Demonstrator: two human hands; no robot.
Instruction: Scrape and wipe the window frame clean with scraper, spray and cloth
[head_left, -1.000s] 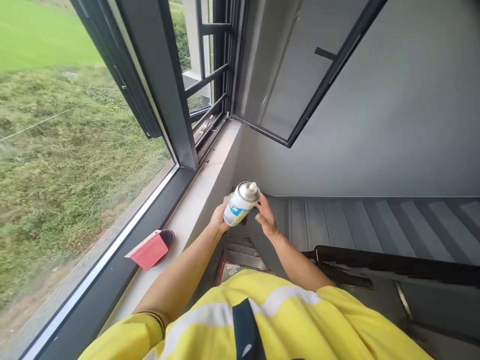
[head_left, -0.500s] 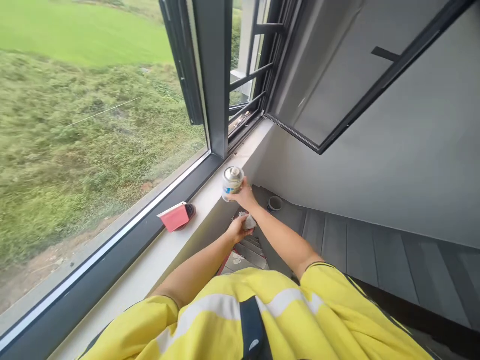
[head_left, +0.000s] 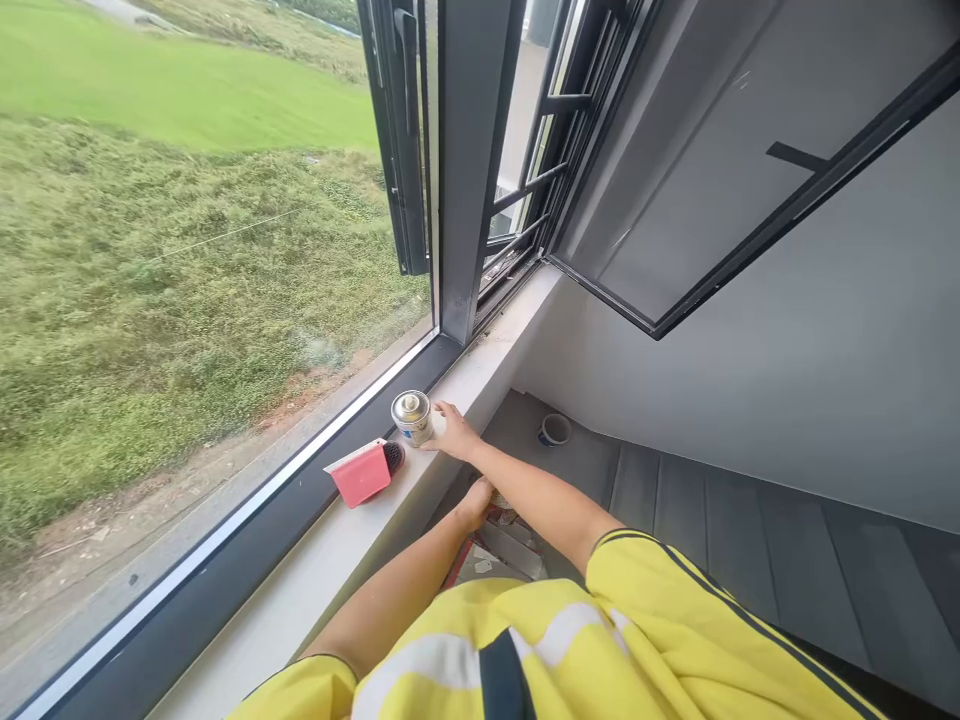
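A small metal can (head_left: 412, 420) with a round silver top and a pale label stands upright on the white window sill. Beside it, my right hand (head_left: 454, 436) has its fingers spread; the thumb is close to the can's lower edge, and I cannot tell if it touches. Lower down, my left hand (head_left: 477, 502) is closed around a crumpled whitish cloth-like wad, mostly hidden by my right forearm. Left of the can lies a pink dustpan (head_left: 363, 474) with a dark-bristled brush (head_left: 393, 458) against it.
A dark-framed window (head_left: 480, 180) stands along the sill (head_left: 300, 560), with grass outside. An open window sash (head_left: 720, 285) juts inward on the right. Below are a small bucket (head_left: 555, 430) on the grey floor and a ladder-like step (head_left: 510, 550) by my body.
My right hand has set the can down on the sill beside the dustpan and loosened its fingers from it. My left hand has moved slightly lower, behind the right forearm.
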